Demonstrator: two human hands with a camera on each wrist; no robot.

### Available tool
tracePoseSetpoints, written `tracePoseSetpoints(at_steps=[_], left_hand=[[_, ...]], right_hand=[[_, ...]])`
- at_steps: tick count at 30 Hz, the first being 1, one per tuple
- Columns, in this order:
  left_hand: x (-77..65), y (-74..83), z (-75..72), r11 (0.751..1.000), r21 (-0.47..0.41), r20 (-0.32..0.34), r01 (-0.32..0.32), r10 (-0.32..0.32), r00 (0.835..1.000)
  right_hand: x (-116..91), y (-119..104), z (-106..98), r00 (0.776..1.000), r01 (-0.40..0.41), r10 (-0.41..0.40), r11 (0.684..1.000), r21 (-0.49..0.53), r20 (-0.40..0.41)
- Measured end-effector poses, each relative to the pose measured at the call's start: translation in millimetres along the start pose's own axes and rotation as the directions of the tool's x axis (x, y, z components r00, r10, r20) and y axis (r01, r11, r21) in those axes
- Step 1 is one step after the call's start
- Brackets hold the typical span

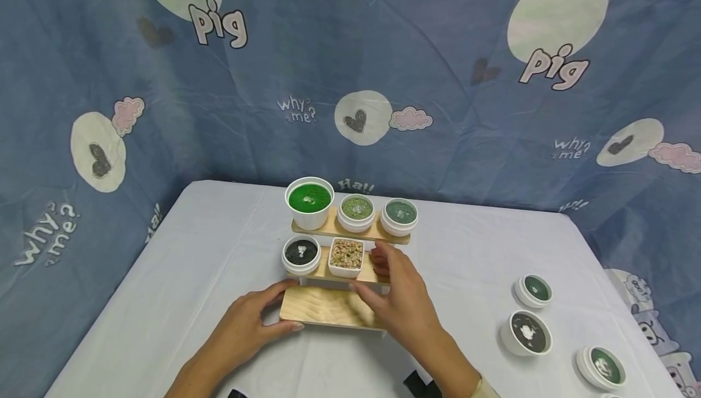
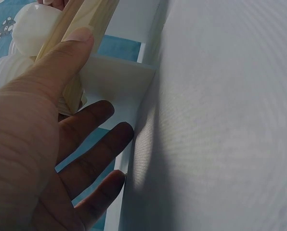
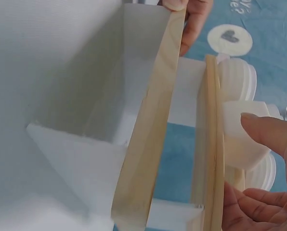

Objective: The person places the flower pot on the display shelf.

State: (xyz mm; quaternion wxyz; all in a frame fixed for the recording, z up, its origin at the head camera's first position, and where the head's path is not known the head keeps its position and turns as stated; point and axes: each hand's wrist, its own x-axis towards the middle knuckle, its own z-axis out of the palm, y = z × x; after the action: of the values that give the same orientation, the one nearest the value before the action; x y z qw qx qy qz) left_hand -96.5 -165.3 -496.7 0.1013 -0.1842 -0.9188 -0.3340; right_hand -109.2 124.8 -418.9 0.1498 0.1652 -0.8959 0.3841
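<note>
A tiered stand with wooden steps point(image 1: 328, 307) and white side supports stands on the table. My left hand point(image 1: 246, 325) holds the left end of its lowest step, thumb at the front edge and index finger toward the back; the other fingers spread beside the white support in the left wrist view. On the middle step sit a square white cup of chopped nuts or grains point(image 1: 346, 257) and a round dark-topped cup point(image 1: 301, 254). My right hand point(image 1: 402, 300) is just right of the square cup, fingers loosely bent, thumb close by the cup's front in the right wrist view.
The top step carries a tall bright-green cup point(image 1: 310, 203) and two smaller green-topped cups, one speckled point(image 1: 356, 210) and one darker point(image 1: 399, 215). On the white table point(image 1: 164, 300) to the right stand several more cups, including a dark-topped one point(image 1: 527, 333). A blue printed curtain point(image 1: 274, 142) hangs behind.
</note>
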Motion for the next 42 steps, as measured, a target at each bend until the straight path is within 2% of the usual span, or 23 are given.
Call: tracePoseSetpoints(at_steps=[9, 16, 22, 26, 31, 34, 37, 40, 42], left_hand=[[0.8, 0.1, 0.3, 1.0, -0.008, 0.001, -0.009, 0.009, 1.0], [0.8, 0.8, 0.0, 1.0, -0.001, 0.006, 0.003, -0.003, 1.0], [0.3, 1.0, 0.0, 1.0, 0.004, 0.01, 0.013, -0.013, 1.0], [0.2, 1.4, -0.5, 1.0, 0.002, 0.007, 0.019, -0.019, 1.0], [-0.2, 2.2, -0.3, 1.0, -0.004, 0.01, 0.03, -0.03, 1.0], [-0.1, 2.1, 0.0, 1.0, -0.004, 0.003, 0.021, -0.021, 1.0], [0.2, 2.4, -0.4, 1.0, -0.003, -0.002, 0.012, -0.012, 1.0], [0.4, 2.9, -1.0, 1.0, -0.002, -0.001, 0.011, -0.011, 1.0], [0.5, 2.8, -1.4, 1.0, -0.003, 0.002, 0.01, -0.01, 1.0]], right_hand=[[-9.7, 9.6, -13.4, 0.998, 0.053, -0.054, 0.997, 0.054, 0.012], [-20.0, 20.5, -29.8, 0.989, 0.143, -0.14, 0.986, 0.085, -0.037], [-36.9, 32.5, -53.3, 0.983, 0.161, -0.162, 0.987, -0.015, -0.089], [-50.1, 44.2, -72.8, 0.989, 0.096, -0.111, 0.985, -0.147, -0.099], [-69.1, 60.5, -98.6, 0.993, 0.012, -0.047, 0.951, -0.308, -0.106], [-78.4, 73.5, -113.2, 0.995, -0.02, -0.014, 0.939, -0.343, -0.095], [-85.3, 86.4, -127.7, 0.994, -0.108, 0.095, 0.913, -0.394, -0.052], [-90.9, 98.6, -140.4, 0.973, -0.205, 0.23, 0.867, -0.454, 0.002], [-94.5, 107.2, -146.4, 0.964, -0.229, 0.266, 0.847, -0.481, 0.01]])
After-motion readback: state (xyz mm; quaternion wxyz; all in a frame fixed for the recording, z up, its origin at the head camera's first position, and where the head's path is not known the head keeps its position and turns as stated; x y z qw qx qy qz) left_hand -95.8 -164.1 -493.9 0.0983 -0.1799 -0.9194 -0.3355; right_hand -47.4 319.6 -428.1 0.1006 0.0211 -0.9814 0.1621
